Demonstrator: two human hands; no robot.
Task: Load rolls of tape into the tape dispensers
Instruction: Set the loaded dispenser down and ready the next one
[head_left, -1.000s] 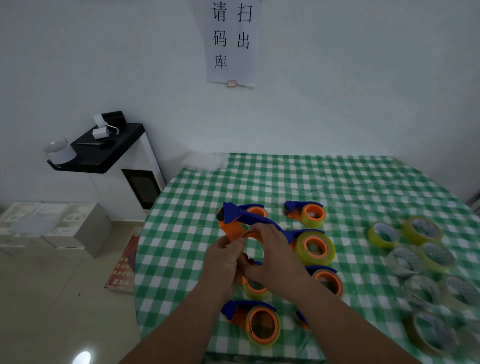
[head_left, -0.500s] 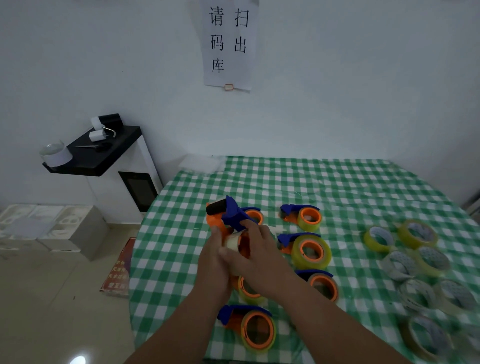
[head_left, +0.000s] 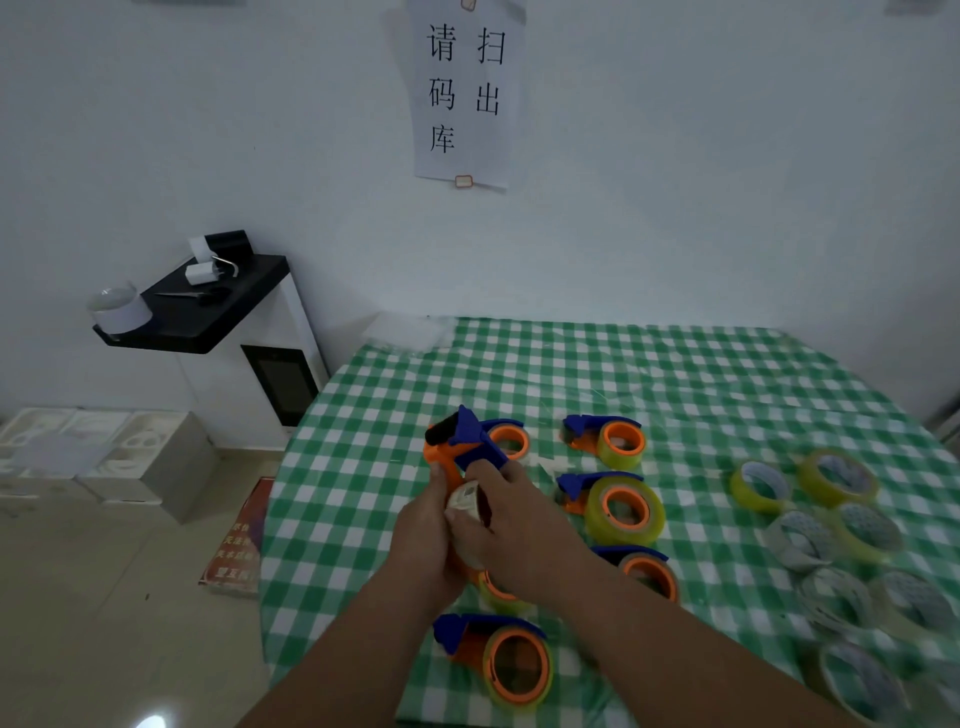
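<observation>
Head view shows both hands raised over the near left part of the table, working on one dispenser held above the checked cloth. The left hand curls its fingers round the orange body from the left, thumb up along the frame. The right hand grips a roll of tape from the right, forefinger stretched toward the blue guard and thumb pressing the roll's pale edge; the roll sits between the two palms, mostly hidden.

As a judgement, the roll is light and stiff across its core but slick on its outer wraps, so it is best held by the flat side faces or through the core, not by the sticky tail. The dispenser is hard, light plastic; its cutter end, which cannot be made out here, probably wants a wide berth, so the orange body is the safe place to grip.

Six loaded dispensers lie near the hands toward the near edge. Loose rolls lie well apart along the right edge, not yet loaded.
</observation>
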